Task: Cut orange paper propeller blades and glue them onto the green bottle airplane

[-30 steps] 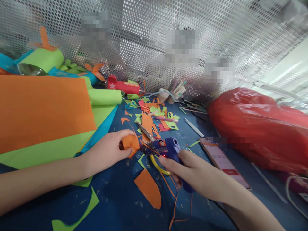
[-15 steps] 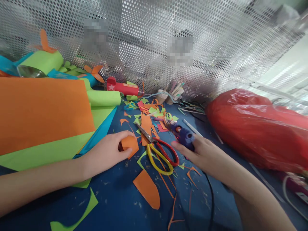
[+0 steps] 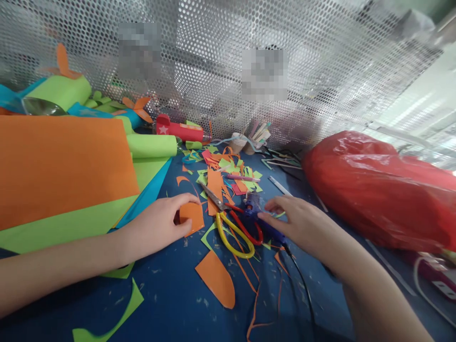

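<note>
My left hand is closed on a piece of orange craft paper, curved between thumb and fingers, just above the blue table. A blue glue gun with a black cord lies on its side by the scissors' red handle. Beside it my right hand has its fingers curved and apart, with the thumb tip close to or touching the gun's body. Scissors with one yellow and one red handle lie open between my hands. Nearer me lies a rounded orange paper piece.
Orange, green and blue sheets are stacked at the left, with paper-wrapped bottles behind. Paper scraps and a purple pen lie mid-table. Cups of sticks stand by the perforated metal screen. A red plastic bag fills the right.
My right hand has set the glue gun down beside the scissors and loosened its fingers from it. My left hand keeps the orange paper in nearly the same place.
</note>
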`<state>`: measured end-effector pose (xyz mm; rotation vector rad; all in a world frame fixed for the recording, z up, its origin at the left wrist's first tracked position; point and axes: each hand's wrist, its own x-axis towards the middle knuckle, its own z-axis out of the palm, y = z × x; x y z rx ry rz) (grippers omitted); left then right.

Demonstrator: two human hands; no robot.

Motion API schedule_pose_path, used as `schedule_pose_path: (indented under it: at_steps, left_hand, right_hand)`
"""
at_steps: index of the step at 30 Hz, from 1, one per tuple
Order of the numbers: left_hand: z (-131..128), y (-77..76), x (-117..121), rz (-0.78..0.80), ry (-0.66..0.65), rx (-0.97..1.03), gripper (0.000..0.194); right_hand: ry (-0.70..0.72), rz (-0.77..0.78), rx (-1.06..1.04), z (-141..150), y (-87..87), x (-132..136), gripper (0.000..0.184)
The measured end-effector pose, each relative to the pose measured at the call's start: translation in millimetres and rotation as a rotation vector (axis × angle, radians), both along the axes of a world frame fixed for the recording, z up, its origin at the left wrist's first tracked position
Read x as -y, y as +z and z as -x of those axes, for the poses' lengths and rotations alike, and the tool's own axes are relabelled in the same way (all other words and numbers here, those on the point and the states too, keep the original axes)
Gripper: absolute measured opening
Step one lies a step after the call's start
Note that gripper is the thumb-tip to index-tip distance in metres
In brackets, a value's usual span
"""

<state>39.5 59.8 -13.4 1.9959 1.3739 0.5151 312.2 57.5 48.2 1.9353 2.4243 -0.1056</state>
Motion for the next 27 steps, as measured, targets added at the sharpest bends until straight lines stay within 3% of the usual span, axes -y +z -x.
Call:
schedule_pose_path:
  at_steps: [2,5,10,15,21,27]
  left_hand:
    - [0,-1.6,-2,-0.003,-0.003,0.024,0.037]
    - [1,-2.8,-5,0.001,-0.008,0.026,0.032]
    - [1,-3.2,-7,-0.024,-0.035,-0.005,0.023]
    - [1,-5.8,-7,-0.076,-0.015,-0.055,0.024]
    - [3,-0.3,-9,-0.041,-0.094,-0.031,0.026]
    - [8,18.6,-13,0.001,-0.212,-0.148,0.015]
  right_hand:
    - [-0.045,0.072,-0.209,24,2.0,13,0.019]
    - [0.103,0.310,-0.431,54,-10.1,33,0.008]
    - [0.152,0.204,-0.312,70,-34.9,53,0.024]
    - [0.243,0.212,-0.281,73,-34.2,57,0.020]
    - [0.228,0.229,-0.583,73,-31.0,53,0.025]
    - [0.148,0.289,-0.896,75,-45.6,45,0.025]
